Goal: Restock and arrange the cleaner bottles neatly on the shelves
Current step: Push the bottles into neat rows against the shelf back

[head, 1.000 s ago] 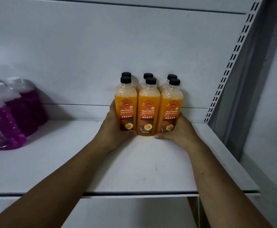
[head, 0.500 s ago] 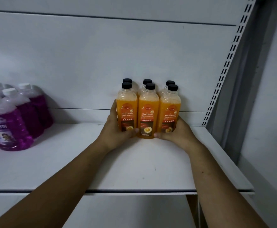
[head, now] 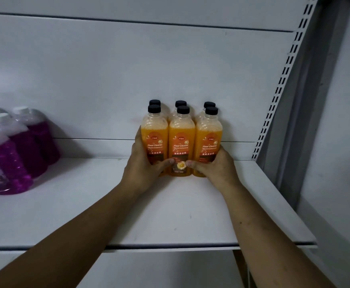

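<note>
I take the slotted upright (head: 280,84) as my landmark, a white strip punched with paired dark slots. Left of it spreads the white back panel (head: 128,69), crossed by horizontal seams, one high and one low. From the upright's foot a white shelf (head: 170,215) runs leftward and toward me, its front lip edged with a dark line. Just right of the upright stands a grey post (head: 315,90), and beyond that a pale wall (head: 348,142). On my feed the light is dim, even and greyish, with soft shadows.
</note>
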A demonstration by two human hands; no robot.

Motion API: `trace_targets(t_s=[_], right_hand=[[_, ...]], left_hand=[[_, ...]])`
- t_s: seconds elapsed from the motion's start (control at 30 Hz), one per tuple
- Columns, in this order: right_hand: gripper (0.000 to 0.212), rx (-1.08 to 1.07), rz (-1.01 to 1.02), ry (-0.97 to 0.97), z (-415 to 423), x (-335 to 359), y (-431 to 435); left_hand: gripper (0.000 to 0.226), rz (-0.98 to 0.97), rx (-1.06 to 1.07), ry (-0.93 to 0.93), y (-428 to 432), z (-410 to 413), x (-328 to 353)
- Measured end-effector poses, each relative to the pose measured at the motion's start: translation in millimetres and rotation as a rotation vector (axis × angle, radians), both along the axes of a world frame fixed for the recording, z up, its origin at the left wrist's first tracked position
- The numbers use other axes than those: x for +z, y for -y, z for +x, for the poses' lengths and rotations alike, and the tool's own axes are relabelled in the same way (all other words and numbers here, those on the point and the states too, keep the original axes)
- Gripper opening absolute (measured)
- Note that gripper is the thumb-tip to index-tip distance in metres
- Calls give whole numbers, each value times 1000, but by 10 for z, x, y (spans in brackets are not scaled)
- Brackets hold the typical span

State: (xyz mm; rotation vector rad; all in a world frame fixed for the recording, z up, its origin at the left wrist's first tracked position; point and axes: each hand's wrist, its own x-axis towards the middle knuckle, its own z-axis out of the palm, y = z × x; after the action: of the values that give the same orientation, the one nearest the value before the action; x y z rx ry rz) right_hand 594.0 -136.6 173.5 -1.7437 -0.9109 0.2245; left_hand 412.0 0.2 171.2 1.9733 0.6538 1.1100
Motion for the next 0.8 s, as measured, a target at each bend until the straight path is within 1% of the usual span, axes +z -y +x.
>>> trace_targets(t_s=[0.1, 0.2, 0.3, 0.6, 0.73, 0.8], right_hand=[[101, 24, 1, 0, 17, -10, -8], [97, 63, 12, -20, 42, -20, 3], [99, 80, 21, -31, 64, -26, 9], [91, 89, -6, -23, 95, -18, 8], [94, 90, -15, -15, 94, -16, 14], [95, 96, -13, -39, 117, -22, 40]], left_hand=[[111, 0, -19, -4, -35, 1, -28], [110, 5, -31, 2, -35, 17, -37], [107, 14, -35, -6, -28, 23, -20], [108, 32, -32, -25, -69, 45, -22], [106, 21, -29, -43, -68, 22, -20], [102, -19, -44, -32, -53, -3, 0]])
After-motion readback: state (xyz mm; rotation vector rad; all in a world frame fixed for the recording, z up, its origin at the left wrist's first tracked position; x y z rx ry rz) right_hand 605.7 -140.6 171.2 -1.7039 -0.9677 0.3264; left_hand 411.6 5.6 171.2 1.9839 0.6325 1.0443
